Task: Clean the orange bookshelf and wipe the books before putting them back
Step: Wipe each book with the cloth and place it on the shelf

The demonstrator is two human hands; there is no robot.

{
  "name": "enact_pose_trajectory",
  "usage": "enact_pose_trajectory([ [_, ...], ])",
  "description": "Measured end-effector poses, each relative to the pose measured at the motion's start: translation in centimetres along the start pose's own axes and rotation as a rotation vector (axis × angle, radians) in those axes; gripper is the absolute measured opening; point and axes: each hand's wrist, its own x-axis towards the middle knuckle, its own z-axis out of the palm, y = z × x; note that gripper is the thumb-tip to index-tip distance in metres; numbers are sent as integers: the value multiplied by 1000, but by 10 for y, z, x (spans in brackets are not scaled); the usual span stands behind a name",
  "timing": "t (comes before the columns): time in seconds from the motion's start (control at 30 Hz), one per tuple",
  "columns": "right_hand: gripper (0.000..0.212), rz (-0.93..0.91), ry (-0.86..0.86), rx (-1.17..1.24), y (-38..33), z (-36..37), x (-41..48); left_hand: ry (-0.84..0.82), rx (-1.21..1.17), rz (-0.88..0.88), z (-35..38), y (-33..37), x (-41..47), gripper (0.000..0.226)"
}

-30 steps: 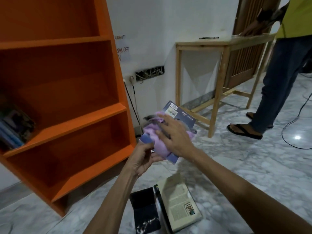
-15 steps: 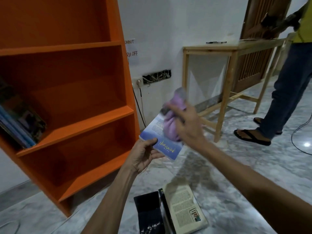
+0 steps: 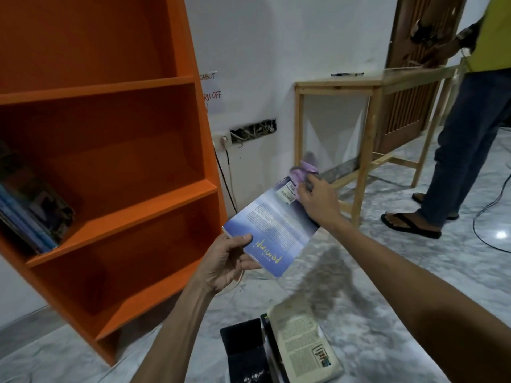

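My left hand [image 3: 225,261] grips the near corner of a blue book [image 3: 272,228], back cover up, held in the air in front of the orange bookshelf [image 3: 132,167]. At the book's far end my right hand [image 3: 318,199] clutches a purple cloth [image 3: 305,171] against the cover. Several books [image 3: 33,217] lean on the shelf's middle level at the left. The other shelf levels in view are bare. Two more books lie on the floor below my arms: a beige one [image 3: 302,346] and a black one [image 3: 243,352].
A wooden table [image 3: 367,84] with a pen on it stands against the white wall at the right. A person in jeans and sandals [image 3: 459,150] stands beside it. A black cable [image 3: 495,205] runs across the marble floor. A wall socket [image 3: 224,142] sits beside the shelf.
My right hand has swept the cloth from the book's middle to its far end. The blue cover with yellow lettering is now uncovered. The view has shifted slightly.
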Motion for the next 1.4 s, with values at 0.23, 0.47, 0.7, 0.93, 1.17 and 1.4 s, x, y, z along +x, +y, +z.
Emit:
enact_pose_trajectory([
  [0.23, 49, 774, -246, 1145, 35, -8, -23, 116, 2, 98, -9, 22, 5, 41],
  [0.47, 35, 576, -349, 1335, -44, -1, -33, 191, -98, 86, -1, 32, 22, 44],
  [0.7, 10, -361, 78, 313, -69, -10, -37, 236, -195, -49, 0, 35, 26, 82],
  [0.93, 39, -1068, 38, -311, -44, 17, -60, 37, -364, 89, 7, 47, 16, 82],
  [1.17, 57, -722, -115, 84, -72, 16, -69, 286, -358, 128, -19, 24, 19, 40],
  [1.4, 42, -633, -226, -225, -103, 61, -86, 257, -290, 203, -16, 2, 19, 69],
])
